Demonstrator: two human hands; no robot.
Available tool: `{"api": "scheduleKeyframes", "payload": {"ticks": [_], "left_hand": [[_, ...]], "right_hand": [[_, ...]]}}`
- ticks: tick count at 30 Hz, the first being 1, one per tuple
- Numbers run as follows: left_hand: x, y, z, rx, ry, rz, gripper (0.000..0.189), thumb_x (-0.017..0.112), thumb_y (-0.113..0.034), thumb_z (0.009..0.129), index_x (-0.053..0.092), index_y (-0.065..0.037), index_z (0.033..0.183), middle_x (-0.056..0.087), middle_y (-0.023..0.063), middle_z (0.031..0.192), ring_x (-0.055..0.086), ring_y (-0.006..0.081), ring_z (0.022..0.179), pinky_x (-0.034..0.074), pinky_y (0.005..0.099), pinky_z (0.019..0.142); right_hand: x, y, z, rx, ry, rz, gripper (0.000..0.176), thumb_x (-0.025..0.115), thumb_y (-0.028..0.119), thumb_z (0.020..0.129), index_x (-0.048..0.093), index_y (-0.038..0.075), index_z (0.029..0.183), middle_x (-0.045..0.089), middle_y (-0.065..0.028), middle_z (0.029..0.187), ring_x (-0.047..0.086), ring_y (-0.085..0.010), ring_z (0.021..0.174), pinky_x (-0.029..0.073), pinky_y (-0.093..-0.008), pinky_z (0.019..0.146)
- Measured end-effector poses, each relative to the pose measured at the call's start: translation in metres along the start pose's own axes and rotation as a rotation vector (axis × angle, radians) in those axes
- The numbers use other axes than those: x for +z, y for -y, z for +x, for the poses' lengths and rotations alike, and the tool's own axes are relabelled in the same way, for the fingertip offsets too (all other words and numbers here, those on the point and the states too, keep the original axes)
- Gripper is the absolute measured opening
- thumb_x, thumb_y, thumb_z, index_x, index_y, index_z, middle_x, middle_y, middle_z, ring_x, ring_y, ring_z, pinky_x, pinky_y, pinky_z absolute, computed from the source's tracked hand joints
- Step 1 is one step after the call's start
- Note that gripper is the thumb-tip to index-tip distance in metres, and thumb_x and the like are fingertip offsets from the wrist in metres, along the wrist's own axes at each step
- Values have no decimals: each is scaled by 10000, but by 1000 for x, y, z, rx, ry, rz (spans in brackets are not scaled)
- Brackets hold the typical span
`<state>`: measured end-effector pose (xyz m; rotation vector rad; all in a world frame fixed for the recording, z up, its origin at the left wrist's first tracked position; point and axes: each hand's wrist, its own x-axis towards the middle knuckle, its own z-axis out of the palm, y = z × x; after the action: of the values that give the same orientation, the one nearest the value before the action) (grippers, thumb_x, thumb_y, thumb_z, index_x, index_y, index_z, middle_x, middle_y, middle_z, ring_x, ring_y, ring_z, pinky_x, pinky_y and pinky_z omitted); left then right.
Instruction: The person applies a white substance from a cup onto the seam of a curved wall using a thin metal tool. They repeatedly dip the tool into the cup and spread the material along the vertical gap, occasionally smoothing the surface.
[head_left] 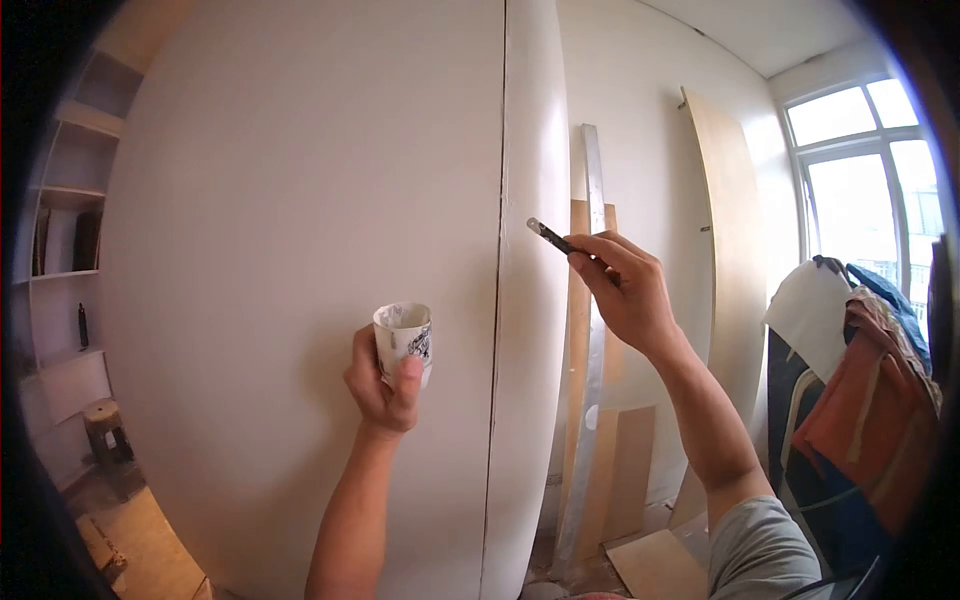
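Just right of the frame's centre, the dark seam runs nearly upright between the hands, with the right hand pinching a slim tool that slants up-left and ends nearer it than the cup wrapped in the left hand, lower centre.

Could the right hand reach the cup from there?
Probably yes: the cup, held up in the left hand, has an open top, and nothing visible stands between it and the right hand.
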<state>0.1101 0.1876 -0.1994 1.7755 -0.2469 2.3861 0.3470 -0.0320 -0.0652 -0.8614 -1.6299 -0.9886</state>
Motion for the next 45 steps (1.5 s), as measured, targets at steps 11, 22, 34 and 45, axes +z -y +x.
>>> {"api": "scheduleKeyframes", "payload": {"ticks": [11, 22, 34, 45], "left_hand": [[-2, -18, -1, -6, 29, -140, 562, 764, -397, 1028, 621, 81, 1287, 742, 103, 994, 688, 140, 869, 589, 311, 776], [-9, -25, 0, -52, 66, -92, 541, 717, -425, 1012, 637, 46, 1265, 712, 99, 1023, 659, 163, 929, 565, 340, 827], [-22, -22, -14, -36, 135, -96, 538, 795, -371, 1019, 622, 41, 1317, 752, 93, 1068, 699, 147, 936, 599, 320, 816], [-47, -91, -90, -560, 455, -294, 756, 994, -232, 870, 590, -52, 1483, 718, 90, 1309, 693, 206, 1195, 553, 368, 1009]], "right_hand": [[-7, 41, -3, 488, 91, 351, 261, 804, 137, 1077, 798, -45, 1263, 660, 5, 780, 538, -41, 593, 390, -256, 478], [7, 50, -9, 566, 95, 487, 407, 743, 315, 1134, 789, -69, 1262, 603, 7, 664, 514, -59, 524, 378, -267, 480], [-8, 71, -74, 479, 110, 371, 294, 820, 173, 1066, 832, 7, 1309, 696, -18, 917, 613, -74, 824, 473, -273, 681], [-13, 97, -146, 338, 341, 209, 312, 857, 16, 966, 809, 11, 1274, 739, -83, 876, 638, -149, 710, 491, -313, 627]]}}
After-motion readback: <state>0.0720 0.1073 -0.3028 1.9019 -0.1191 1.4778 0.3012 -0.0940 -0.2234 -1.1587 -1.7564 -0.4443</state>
